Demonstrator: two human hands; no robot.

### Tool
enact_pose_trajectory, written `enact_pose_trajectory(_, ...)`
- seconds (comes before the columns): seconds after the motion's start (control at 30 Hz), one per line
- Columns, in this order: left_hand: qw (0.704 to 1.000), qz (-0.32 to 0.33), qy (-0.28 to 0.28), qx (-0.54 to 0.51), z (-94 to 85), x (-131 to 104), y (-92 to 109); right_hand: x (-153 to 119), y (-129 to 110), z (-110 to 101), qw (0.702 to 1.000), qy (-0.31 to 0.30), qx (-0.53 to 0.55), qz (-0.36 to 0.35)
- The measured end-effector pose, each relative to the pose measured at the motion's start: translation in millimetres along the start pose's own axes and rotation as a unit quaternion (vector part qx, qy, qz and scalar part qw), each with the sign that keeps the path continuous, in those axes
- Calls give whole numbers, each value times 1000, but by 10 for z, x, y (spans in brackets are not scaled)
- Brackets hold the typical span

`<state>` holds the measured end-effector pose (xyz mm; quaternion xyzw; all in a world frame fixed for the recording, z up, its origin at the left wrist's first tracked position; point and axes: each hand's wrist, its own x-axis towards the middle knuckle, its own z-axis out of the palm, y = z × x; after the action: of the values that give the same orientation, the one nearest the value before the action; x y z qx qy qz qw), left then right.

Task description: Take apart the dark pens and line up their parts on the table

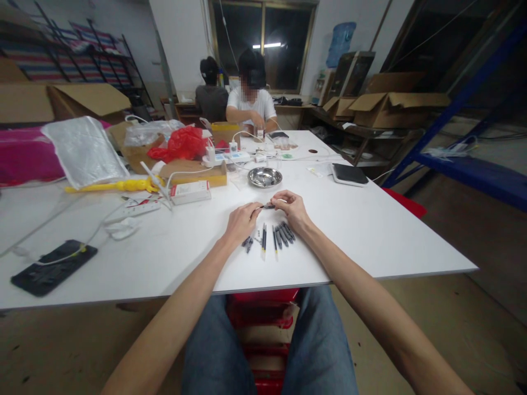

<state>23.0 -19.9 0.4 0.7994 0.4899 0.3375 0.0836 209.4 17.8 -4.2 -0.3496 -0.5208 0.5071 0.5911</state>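
Observation:
Between my two hands is a dark pen (268, 206), held level just above the white table (395, 236). My left hand (242, 220) pinches its left end, and my right hand (291, 208) has thumb and fingers closed round the other end. The fingers partly cover the pen. Below them lie several dark grey pen barrels (285, 234), side by side near my right wrist. Pen refills (264, 240) with dark ink and yellowish ends rest to their left. Small dark pen parts (247, 243) lie beside my left hand, with tiny pieces too small to make out next to them.
Beyond my hands stands a shiny metal bowl (264, 177). A white box (190, 192), power strips (226, 158), cables and a red plastic bag (181, 144) crowd the left. A black-topped device (349, 174) sits at right. A person in white (252, 107) works across the table.

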Motion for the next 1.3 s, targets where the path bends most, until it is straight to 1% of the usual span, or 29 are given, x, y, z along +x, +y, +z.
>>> enact_pose_trajectory(0.1, 1000, 5, 9, 6, -17, 0, 2, -7, -16, -4, 1000, -2, 2, -7)
enact_pose_trajectory(0.2, 1000, -2, 19, 12, -39, -5, 10, -9, -26, 8, 999, -31, -16, -10)
enact_pose_trajectory(0.27, 1000, -5, 21, 12, -50, -9, 21, -14, -33, 22, 999, -39, -29, -13)
enact_pose_trajectory(0.37, 1000, -1, 13, 4, -61, -13, 48, -41, -48, 49, 998, -45, -49, -12)
enact_pose_trajectory(0.5, 1000, 3, -10, -6, -62, -13, 78, -84, -74, 81, 991, -88, -96, -7)
enact_pose_trajectory(0.57, 1000, -3, -10, -8, -57, -13, 77, -79, -79, 76, 992, -77, -103, -19)
enact_pose_trajectory(0.67, 1000, -9, -3, -8, -47, -13, 61, -44, -69, 40, 995, -18, -86, -38)
enact_pose_trajectory(0.73, 1000, -6, -4, -8, -41, -13, 50, -23, -54, 20, 997, 5, -70, -41)
enact_pose_trajectory(0.93, 1000, -2, -10, -7, -40, -12, 53, -35, -35, 57, 997, 3, -66, -40)
enact_pose_trajectory(1.1, 1000, -12, -10, -2, -46, -8, 75, -50, -70, 72, 996, 30, -78, -44)
enact_pose_trajectory(1.17, 1000, -10, -10, -2, -47, -8, 81, -63, -77, 80, 996, 15, -82, -45)
enact_pose_trajectory(1.3, 1000, -5, -18, -3, -59, -15, 90, -116, -96, 122, 993, -41, -107, -37)
